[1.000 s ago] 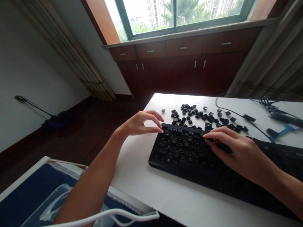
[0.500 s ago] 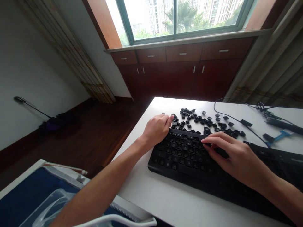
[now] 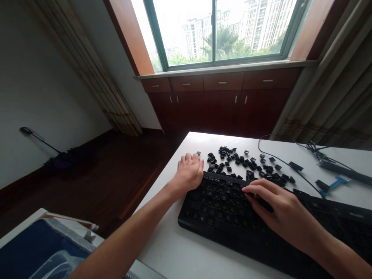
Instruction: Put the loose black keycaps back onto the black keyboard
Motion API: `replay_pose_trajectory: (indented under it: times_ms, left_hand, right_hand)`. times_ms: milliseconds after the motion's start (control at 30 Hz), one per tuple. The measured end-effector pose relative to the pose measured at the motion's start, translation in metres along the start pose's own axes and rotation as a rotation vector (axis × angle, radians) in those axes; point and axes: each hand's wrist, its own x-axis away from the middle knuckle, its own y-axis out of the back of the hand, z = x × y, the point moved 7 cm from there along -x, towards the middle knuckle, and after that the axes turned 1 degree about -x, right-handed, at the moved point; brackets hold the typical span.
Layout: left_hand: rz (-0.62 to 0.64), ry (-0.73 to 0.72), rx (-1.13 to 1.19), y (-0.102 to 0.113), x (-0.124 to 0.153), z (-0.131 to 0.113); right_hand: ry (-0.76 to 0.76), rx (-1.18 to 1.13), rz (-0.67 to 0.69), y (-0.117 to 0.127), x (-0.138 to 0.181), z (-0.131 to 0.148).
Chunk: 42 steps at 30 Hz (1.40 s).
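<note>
A black keyboard (image 3: 232,236) lies at a slant on the white table, with many open key sockets showing on its left half. My left hand (image 3: 188,172) is closed at its far left corner, fingers curled over the edge. Above the upper middle keys, my right hand (image 3: 281,205) pinches thumb and fingertips together; what sits between them is too dark and small to make out. Loose black keycaps (image 3: 241,159) are scattered just beyond the keyboard's far edge, and one lone keycap (image 3: 198,153) rests near my left knuckles.
Right of the keycaps lie a black cable (image 3: 276,158), a light-blue brush-like tool (image 3: 334,185) and a long dark object (image 3: 345,170). The white table's (image 3: 162,236) left edge drops to the floor. At lower left stands a blue-lined, white-framed container (image 3: 26,248).
The camera has tilted up a little, so the table sits lower in view. My left fingers have drawn in slightly at the keyboard corner. My right hand keeps its pinch over the keys.
</note>
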Motion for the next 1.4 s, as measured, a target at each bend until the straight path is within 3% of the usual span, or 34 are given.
replay_pose_trajectory:
  times_ms: [100, 267, 467, 800, 1033, 1400]
  left_hand:
    - [-0.007, 0.051, -0.028, 0.000, 0.000, 0.001]
    - [0.041, -0.005, -0.038, -0.003, -0.002, -0.009]
    - [0.078, 0.017, 0.002, -0.008, -0.005, -0.002]
    - [0.082, 0.050, 0.477, -0.004, -0.004, 0.005]
    - [-0.029, -0.079, 0.671, 0.009, -0.010, 0.008]
    - [-0.089, -0.197, 0.307, 0.017, -0.001, -0.011]
  right_hand:
    - [-0.011, 0.005, -0.005, 0.000, 0.000, 0.000]
    - [-0.032, 0.007, 0.007, 0.000, -0.002, 0.002]
    - [-0.029, 0.015, 0.004, 0.002, -0.004, 0.003]
    - [-0.015, 0.030, 0.025, 0.002, -0.003, 0.004]
    - [0.012, 0.037, 0.026, 0.001, -0.002, 0.003]
    - [0.019, 0.060, 0.007, 0.001, -0.001, 0.004]
